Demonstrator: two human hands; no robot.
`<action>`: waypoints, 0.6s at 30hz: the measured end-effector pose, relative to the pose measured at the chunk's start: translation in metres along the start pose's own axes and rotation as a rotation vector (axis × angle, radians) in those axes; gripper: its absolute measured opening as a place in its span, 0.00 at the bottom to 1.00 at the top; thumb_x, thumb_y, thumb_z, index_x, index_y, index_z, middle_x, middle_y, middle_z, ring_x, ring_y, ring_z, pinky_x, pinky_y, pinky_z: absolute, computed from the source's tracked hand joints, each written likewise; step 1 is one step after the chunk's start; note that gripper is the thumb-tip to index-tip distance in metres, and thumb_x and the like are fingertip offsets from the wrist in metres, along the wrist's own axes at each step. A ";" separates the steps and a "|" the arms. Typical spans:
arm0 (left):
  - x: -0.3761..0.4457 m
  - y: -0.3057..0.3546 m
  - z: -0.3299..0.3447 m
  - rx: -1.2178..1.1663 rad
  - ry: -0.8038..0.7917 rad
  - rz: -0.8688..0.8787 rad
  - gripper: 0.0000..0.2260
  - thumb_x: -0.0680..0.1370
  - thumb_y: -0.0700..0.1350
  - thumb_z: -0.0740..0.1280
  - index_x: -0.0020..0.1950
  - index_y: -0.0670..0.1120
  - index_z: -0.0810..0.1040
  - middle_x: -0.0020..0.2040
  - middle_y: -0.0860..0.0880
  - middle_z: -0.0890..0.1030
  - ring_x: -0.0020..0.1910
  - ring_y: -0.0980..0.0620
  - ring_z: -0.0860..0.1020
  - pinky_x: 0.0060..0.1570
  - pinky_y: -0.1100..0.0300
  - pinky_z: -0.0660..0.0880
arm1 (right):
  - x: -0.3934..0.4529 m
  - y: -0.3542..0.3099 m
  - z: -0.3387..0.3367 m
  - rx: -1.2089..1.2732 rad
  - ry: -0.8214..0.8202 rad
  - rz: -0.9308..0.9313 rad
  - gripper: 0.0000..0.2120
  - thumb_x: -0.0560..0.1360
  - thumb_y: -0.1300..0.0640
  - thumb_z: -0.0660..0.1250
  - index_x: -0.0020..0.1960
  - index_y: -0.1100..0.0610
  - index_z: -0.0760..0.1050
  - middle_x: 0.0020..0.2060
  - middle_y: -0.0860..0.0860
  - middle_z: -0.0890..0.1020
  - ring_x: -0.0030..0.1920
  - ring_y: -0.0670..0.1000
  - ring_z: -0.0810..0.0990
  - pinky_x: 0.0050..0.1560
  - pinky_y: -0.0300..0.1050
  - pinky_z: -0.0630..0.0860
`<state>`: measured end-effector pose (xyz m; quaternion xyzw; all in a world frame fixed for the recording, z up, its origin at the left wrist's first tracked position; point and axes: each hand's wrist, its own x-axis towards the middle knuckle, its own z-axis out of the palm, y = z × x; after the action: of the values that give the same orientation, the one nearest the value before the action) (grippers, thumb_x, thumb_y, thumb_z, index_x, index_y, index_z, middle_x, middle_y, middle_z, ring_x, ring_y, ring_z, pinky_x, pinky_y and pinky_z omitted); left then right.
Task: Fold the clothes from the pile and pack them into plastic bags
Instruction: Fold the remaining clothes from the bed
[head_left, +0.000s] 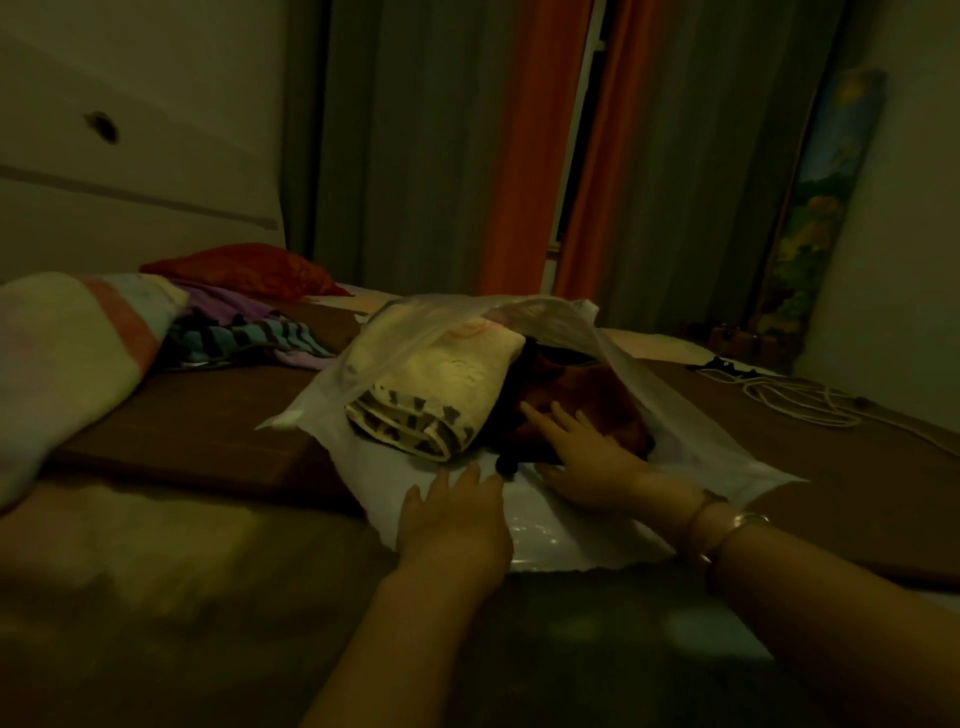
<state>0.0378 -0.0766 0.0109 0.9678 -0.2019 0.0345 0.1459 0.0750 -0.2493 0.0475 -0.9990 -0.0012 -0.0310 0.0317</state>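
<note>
A clear plastic bag (691, 415) lies open on the bed, mouth toward me. Inside it sits a folded cream cloth with dark patterned edging (441, 384), and to its right a dark brown-red garment (597, 395). My right hand (582, 457) reaches into the bag mouth with straight fingers pressing on the brown-red garment. My left hand (452, 514) rests flat with straight fingers on the bag's lower sheet. A pile of clothes (244, 332), purple and striped, lies at the back left.
A pale blanket (67, 353) bulges at the left, with a red pillow (244, 270) behind the pile. White cord (795, 400) lies coiled on the brown bed cover at right. Grey and orange curtains (514, 156) hang behind the bed.
</note>
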 end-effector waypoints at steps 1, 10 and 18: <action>-0.008 -0.001 -0.002 0.000 0.045 0.023 0.25 0.81 0.46 0.57 0.77 0.53 0.53 0.78 0.50 0.52 0.77 0.47 0.52 0.74 0.45 0.48 | -0.012 -0.005 -0.005 -0.013 0.014 -0.022 0.33 0.81 0.50 0.57 0.76 0.39 0.39 0.78 0.51 0.44 0.77 0.58 0.43 0.73 0.62 0.49; -0.081 -0.036 -0.065 -0.839 0.373 -0.078 0.12 0.81 0.37 0.56 0.54 0.46 0.78 0.51 0.45 0.82 0.45 0.51 0.81 0.47 0.53 0.79 | -0.086 -0.101 -0.046 0.099 0.460 -0.372 0.09 0.79 0.59 0.59 0.54 0.54 0.78 0.44 0.50 0.81 0.42 0.49 0.79 0.44 0.51 0.78; -0.108 -0.167 -0.081 -0.934 0.788 -0.445 0.11 0.77 0.37 0.60 0.38 0.49 0.77 0.40 0.48 0.81 0.43 0.45 0.80 0.47 0.47 0.78 | -0.075 -0.257 -0.040 0.580 0.385 -0.567 0.09 0.76 0.64 0.60 0.43 0.57 0.78 0.37 0.51 0.81 0.36 0.49 0.81 0.40 0.50 0.80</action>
<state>0.0050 0.1353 0.0302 0.7361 0.0780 0.2643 0.6182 -0.0034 0.0047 0.0994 -0.8850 -0.2775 -0.2220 0.3006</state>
